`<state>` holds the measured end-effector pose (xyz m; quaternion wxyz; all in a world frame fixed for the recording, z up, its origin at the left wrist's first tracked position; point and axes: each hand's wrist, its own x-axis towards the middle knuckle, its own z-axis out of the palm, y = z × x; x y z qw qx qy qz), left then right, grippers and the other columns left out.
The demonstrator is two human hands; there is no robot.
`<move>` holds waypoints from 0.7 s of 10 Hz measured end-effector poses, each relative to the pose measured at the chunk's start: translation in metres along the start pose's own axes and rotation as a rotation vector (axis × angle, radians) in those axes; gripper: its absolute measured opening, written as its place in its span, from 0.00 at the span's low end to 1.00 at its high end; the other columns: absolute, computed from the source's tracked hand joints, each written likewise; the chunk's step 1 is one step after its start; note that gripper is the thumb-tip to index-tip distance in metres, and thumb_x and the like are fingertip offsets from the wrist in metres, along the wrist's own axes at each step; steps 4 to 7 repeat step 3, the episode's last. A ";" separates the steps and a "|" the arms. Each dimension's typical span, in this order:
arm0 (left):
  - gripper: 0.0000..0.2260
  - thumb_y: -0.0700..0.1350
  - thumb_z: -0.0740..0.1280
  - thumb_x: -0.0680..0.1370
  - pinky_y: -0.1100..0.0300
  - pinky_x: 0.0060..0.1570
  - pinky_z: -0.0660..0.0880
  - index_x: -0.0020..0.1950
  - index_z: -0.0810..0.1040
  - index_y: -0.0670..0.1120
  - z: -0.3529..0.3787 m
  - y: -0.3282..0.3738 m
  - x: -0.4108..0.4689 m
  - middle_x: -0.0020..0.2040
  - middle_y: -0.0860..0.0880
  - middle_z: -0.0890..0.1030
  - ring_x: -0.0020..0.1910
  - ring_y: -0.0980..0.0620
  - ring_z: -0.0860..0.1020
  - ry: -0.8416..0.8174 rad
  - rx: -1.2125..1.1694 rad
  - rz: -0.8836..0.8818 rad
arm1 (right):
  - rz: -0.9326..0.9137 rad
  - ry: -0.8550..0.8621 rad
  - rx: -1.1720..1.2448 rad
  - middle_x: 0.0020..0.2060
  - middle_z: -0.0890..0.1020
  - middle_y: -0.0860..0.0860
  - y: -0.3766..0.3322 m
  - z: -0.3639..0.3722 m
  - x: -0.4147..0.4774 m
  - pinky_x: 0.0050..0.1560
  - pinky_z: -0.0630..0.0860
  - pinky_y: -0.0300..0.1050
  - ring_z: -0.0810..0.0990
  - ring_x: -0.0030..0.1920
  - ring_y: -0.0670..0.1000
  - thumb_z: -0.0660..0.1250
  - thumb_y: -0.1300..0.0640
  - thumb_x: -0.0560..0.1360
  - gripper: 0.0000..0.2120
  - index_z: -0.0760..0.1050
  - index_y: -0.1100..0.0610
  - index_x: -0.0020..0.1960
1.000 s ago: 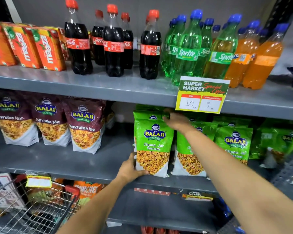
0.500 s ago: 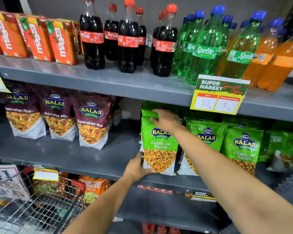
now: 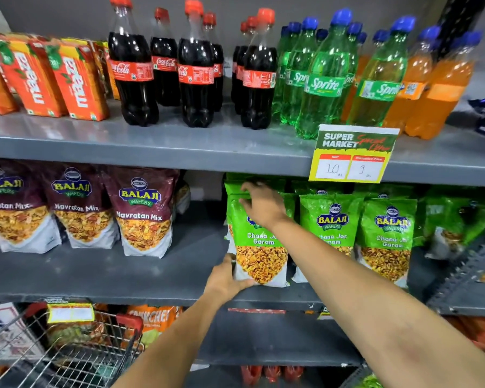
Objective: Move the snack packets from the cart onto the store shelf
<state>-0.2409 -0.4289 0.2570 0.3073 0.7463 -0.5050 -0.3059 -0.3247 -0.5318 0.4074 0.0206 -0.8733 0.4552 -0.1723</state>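
A green Chana Jor Garam packet stands upright near the front of the grey middle shelf. My left hand grips its lower left corner. My right hand rests on its top edge, fingers curled over the seal. More green packets stand in rows to its right and behind it. Three maroon Navratan Mix packets stand on the same shelf to the left. The wire cart sits at the bottom left with some packets inside, hard to make out.
The upper shelf holds orange juice cartons, cola bottles, green soda bottles and orange drink bottles. A yellow price tag hangs off its front edge. A gap lies between the maroon and green packets.
My right hand slid left along the top of the front green packet and the left hand stayed on its bottom corner. The camera view shifted slightly left and down.
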 end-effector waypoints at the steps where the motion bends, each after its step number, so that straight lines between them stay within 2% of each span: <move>1: 0.34 0.60 0.75 0.64 0.54 0.52 0.73 0.62 0.65 0.45 -0.010 0.003 -0.004 0.56 0.46 0.76 0.55 0.46 0.75 0.010 0.128 0.044 | -0.034 0.042 -0.056 0.68 0.70 0.55 0.004 -0.003 -0.026 0.55 0.76 0.51 0.74 0.63 0.58 0.61 0.49 0.77 0.20 0.67 0.55 0.66; 2: 0.33 0.62 0.70 0.68 0.50 0.53 0.73 0.63 0.65 0.43 -0.026 0.012 -0.016 0.59 0.43 0.73 0.59 0.42 0.74 0.086 0.377 0.125 | -0.028 0.026 -0.102 0.65 0.70 0.56 0.017 -0.008 -0.057 0.53 0.77 0.53 0.74 0.61 0.59 0.60 0.48 0.77 0.20 0.67 0.57 0.65; 3: 0.37 0.62 0.69 0.68 0.46 0.54 0.75 0.68 0.65 0.42 -0.038 0.027 -0.033 0.59 0.43 0.76 0.58 0.41 0.77 0.330 0.716 0.410 | -0.072 0.029 -0.133 0.64 0.71 0.57 0.033 -0.011 -0.092 0.55 0.77 0.54 0.72 0.62 0.58 0.59 0.45 0.77 0.22 0.68 0.58 0.65; 7: 0.37 0.62 0.69 0.68 0.46 0.54 0.75 0.68 0.65 0.42 -0.038 0.027 -0.033 0.59 0.43 0.76 0.58 0.41 0.77 0.330 0.716 0.410 | -0.072 0.029 -0.133 0.64 0.71 0.57 0.033 -0.011 -0.092 0.55 0.77 0.54 0.72 0.62 0.58 0.59 0.45 0.77 0.22 0.68 0.58 0.65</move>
